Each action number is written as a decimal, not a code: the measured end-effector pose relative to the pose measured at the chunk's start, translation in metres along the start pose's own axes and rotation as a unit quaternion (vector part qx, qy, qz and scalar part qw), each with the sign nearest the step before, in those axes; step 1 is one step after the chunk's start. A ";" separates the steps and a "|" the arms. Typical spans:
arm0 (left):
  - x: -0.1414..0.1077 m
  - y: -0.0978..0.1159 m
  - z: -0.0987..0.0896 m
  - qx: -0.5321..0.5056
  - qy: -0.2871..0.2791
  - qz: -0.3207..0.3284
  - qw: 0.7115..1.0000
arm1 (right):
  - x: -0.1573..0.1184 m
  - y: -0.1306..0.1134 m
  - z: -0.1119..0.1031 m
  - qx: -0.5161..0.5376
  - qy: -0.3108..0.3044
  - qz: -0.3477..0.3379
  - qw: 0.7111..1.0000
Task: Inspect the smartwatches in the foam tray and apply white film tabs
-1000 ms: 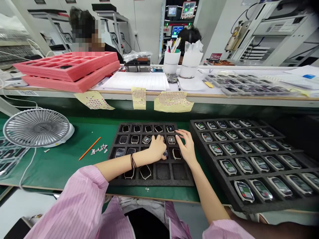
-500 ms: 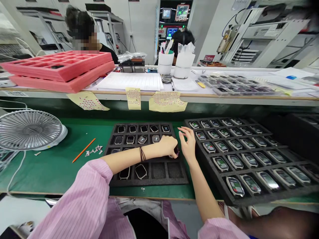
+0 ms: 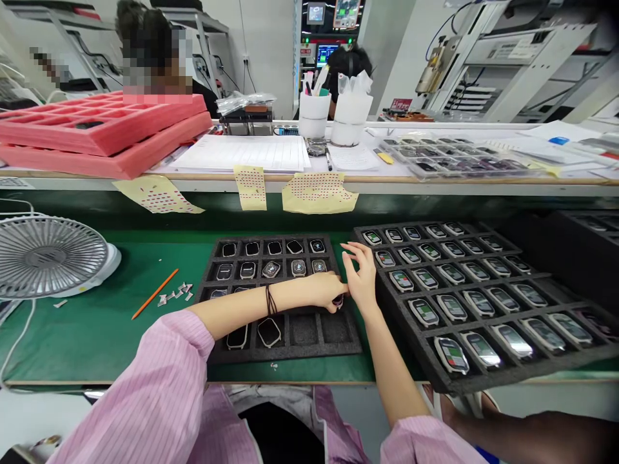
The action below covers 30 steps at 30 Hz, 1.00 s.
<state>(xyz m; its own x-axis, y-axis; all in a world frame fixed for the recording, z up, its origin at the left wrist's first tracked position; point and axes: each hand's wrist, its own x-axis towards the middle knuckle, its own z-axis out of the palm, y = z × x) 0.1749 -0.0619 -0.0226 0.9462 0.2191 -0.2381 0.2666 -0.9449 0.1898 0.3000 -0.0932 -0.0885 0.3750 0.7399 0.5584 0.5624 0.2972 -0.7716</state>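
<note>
Two bare hands work over a black foam tray (image 3: 294, 353): the left hand (image 3: 322, 289) has its fingers (image 3: 330, 305) clenched around a dark watch (image 3: 338, 300) in the third row, and the right hand (image 3: 362, 278) is open, spread just beside it and holding nothing. Ten watches (image 3: 271, 269) fill the tray's two back rows, and two more (image 3: 269, 332) sit in the front row beside two empty compartments (image 3: 304, 330); the third row is too hidden behind the forearm (image 3: 242, 308) to count. About thirty others lie in a second tray (image 3: 425, 368) to the right.

Pale pink pinstriped sleeve (image 3: 149, 393); black foam tray (image 3: 290, 356) on a green mat (image 3: 97, 341); coral-pink foam trays (image 3: 97, 145); pale yellow sheet (image 3: 155, 194) speckled red; orange pencil (image 3: 155, 294).
</note>
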 end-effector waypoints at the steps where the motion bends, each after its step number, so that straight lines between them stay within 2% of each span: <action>1: -0.001 0.000 0.000 0.003 0.004 0.002 1.000 | 0.000 0.000 0.000 -0.001 -0.001 0.001 1.000; 7: 0.005 0.007 0.007 0.051 0.030 -0.067 0.996 | 0.000 -0.001 0.000 -0.011 0.000 -0.002 1.000; 11: 0.012 0.012 0.007 0.068 0.021 -0.092 0.993 | -0.001 -0.001 0.000 -0.012 -0.003 -0.003 1.000; 17: 0.010 0.012 0.003 0.057 -0.015 -0.087 0.994 | -0.002 0.000 0.001 -0.022 -0.005 -0.006 1.000; 23: 0.021 0.019 0.006 0.054 -0.030 -0.087 0.994 | 0.000 0.004 0.001 -0.028 0.004 -0.007 1.000; 30: 0.006 0.000 0.004 0.043 -0.018 -0.047 0.998 | -0.002 0.006 0.004 -0.014 -0.004 -0.002 1.000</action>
<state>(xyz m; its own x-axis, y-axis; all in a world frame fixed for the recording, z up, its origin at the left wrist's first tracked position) 0.1802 -0.0619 -0.0281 0.9098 0.3005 -0.2862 0.3359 -0.9382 0.0828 0.3001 -0.0905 -0.0955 0.3664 0.7442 0.5585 0.5837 0.2836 -0.7608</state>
